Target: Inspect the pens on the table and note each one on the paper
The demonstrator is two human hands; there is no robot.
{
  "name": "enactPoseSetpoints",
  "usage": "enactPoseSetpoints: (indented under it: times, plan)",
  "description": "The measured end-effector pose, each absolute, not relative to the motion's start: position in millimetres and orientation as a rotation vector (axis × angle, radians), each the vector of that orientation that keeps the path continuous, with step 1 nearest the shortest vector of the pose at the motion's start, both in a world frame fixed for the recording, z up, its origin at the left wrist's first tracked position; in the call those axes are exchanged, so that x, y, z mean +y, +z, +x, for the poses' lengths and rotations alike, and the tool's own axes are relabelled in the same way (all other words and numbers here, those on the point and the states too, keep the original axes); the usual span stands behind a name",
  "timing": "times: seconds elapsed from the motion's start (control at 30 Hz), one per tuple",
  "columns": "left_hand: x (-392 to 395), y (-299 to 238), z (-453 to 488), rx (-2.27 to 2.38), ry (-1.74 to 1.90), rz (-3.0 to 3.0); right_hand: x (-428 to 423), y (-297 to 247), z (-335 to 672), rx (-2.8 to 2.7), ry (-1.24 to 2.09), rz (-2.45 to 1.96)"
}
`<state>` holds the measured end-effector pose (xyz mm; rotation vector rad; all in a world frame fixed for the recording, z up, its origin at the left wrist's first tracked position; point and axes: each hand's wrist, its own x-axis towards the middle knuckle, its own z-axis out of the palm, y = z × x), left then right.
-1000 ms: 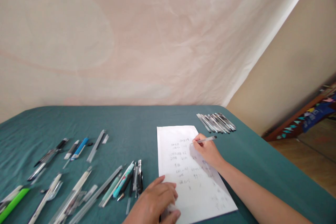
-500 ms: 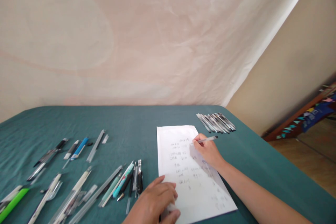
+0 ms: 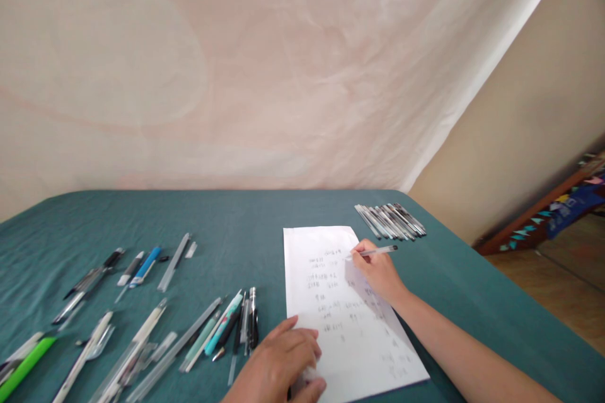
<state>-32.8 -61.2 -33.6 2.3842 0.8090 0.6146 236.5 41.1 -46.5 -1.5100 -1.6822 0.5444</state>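
Observation:
A pen [image 3: 382, 250] with a clear barrel and a dark end is pinched in my right hand [image 3: 375, 274], its tip at the upper right part of a white sheet of paper [image 3: 316, 239]. Rows of handwriting cover much of the sheet. My left hand [image 3: 283, 359] lies over the paper's lower left edge with its fingers curled. Between its thumb and fingers shows something whitish and see-through, mostly hidden, whose kind I cannot make out. Just left of that hand are several pens, among them a turquoise pen [image 3: 224, 322] and a black pen [image 3: 254, 318].
A row of several clear pens [image 3: 390, 221] lies beyond the paper at the far right. On the left of the green tablecloth [image 3: 227, 227] more pens are scattered, including a blue pen [image 3: 145, 266] and a bright green one [image 3: 26, 362]. A pale curtain [image 3: 236, 75] hangs behind.
My right hand and its pen have shifted very slightly to the right over the sheet. The left hand stays in place, and the whole view has moved a little.

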Motion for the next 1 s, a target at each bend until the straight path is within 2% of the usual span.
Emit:
enactPoseSetpoints:
  times: [1.0]
  plan:
    - [-60.0, -34.3, -34.4, 0.797, 0.576, 2.361, 41.7, -48.0, 237.4, -1.733, 0.573, -1.464]
